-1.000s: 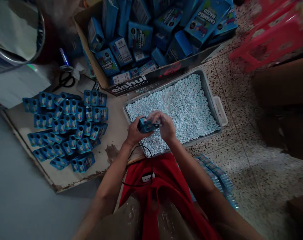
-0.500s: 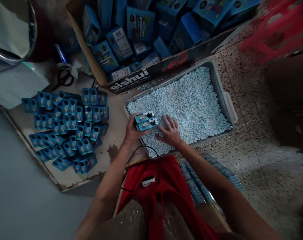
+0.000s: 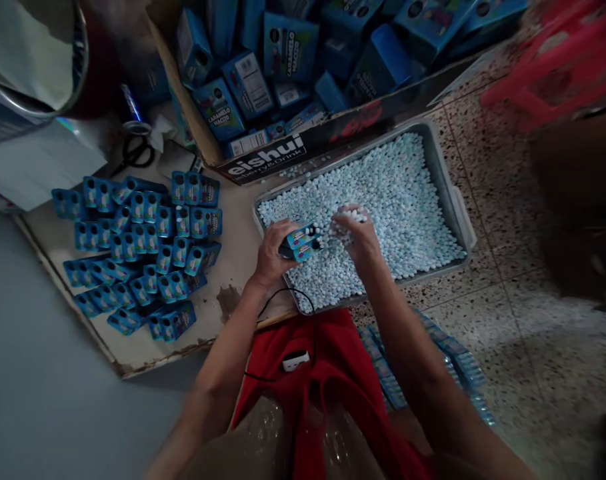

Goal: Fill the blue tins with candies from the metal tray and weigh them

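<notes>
Two small blue candy boxes [image 3: 304, 244] sit side by side in my left hand [image 3: 274, 252], with its fingers wrapped round them. White candies show at the round holes in their ends. My right hand [image 3: 361, 235] is cupped round a heap of small white and pale-blue candies [image 3: 351, 217], just right of the boxes. Both hands are over a grey plastic tub [image 3: 435, 157] spread with the same candies. Part of the right hand's fingers is hidden by the candies.
Left on the table [image 3: 233, 260] stand several small blue boxes [image 3: 147, 243] in rows. A large carton [image 3: 263, 157] of blue packs lies beyond the tub. Scissors [image 3: 139, 155] lie at the back left. A red plastic stool [image 3: 547, 73] stands right; blue packs [image 3: 447, 353] lie below.
My right hand has risen from the candies and now holds a handful of them. The left hand has turned the two boxes slightly and shifted a little to the right.
</notes>
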`<state>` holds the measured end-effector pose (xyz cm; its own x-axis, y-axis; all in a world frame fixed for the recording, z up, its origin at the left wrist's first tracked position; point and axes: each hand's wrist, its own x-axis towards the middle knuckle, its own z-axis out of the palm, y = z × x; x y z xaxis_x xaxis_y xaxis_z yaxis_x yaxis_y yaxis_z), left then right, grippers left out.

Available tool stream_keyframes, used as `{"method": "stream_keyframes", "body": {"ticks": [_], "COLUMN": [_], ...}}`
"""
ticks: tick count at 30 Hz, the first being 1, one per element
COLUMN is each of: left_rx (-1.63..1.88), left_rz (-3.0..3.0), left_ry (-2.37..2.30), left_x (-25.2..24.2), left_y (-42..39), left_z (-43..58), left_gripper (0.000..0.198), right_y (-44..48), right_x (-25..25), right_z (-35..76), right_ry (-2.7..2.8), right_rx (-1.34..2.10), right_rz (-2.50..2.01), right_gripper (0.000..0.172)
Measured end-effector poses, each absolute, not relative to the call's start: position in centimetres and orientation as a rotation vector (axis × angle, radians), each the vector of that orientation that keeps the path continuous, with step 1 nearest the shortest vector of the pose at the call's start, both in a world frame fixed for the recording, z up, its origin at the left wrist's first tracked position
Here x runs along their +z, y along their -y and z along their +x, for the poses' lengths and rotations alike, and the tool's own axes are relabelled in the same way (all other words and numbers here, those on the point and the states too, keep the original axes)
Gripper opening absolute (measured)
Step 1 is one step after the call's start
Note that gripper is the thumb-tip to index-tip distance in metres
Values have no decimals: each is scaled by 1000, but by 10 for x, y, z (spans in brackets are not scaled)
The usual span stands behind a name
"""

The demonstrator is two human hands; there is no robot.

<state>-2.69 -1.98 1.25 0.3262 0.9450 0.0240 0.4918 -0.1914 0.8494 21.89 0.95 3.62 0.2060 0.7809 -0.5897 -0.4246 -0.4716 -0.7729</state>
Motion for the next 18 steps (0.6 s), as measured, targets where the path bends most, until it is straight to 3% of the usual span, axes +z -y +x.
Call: {"method": "stream_keyframes", "body": {"ticks": [5,7,10,18], "left_rx": [736,756,813,907], "left_rz": [1892,1867,1840,1526], "left_ry": [-1268,-1291,-1316,-1221], "left_x": [19,21,22,14], "left_y": [22,25,27,9], "left_z": [-20,-16,-8,-23], "left_gripper": [75,79,82,84], "right_y": [7,6,3,22], "right_x": [94,104,111,90], "right_z": [189,179,168,203], "right_ry": [315,384,485,489], "right_rx": [1387,1256,1160,1141], "right_rz": [-1099,-1127,-1212,-1325], "right_gripper": [26,30,40,43]}}
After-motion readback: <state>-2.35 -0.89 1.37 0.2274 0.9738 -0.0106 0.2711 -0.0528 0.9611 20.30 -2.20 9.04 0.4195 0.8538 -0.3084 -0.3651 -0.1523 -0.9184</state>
